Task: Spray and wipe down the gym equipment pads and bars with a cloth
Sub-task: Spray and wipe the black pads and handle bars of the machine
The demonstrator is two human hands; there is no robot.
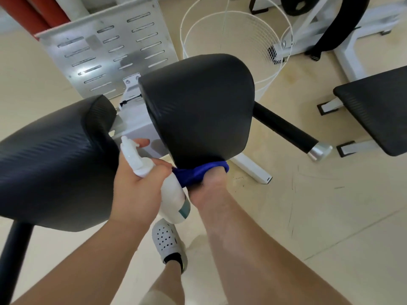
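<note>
Textured matt vinyl pad (196, 106)

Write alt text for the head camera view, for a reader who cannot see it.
A person's right hand holds a blue cloth against the near edge of a black gym pad, while the left hand holds a white spray bottle beside it.

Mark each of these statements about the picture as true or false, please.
1. The left hand holds a white bottle. True.
2. The right hand holds a cloth against the near edge of a black pad. True.
3. The cloth is red. False: it is blue.
4. The wire basket stands on top of the pad. False: it stands on the floor behind the pad.
5. The bottle lies on the floor. False: it is in the left hand, beside the cloth.
</note>
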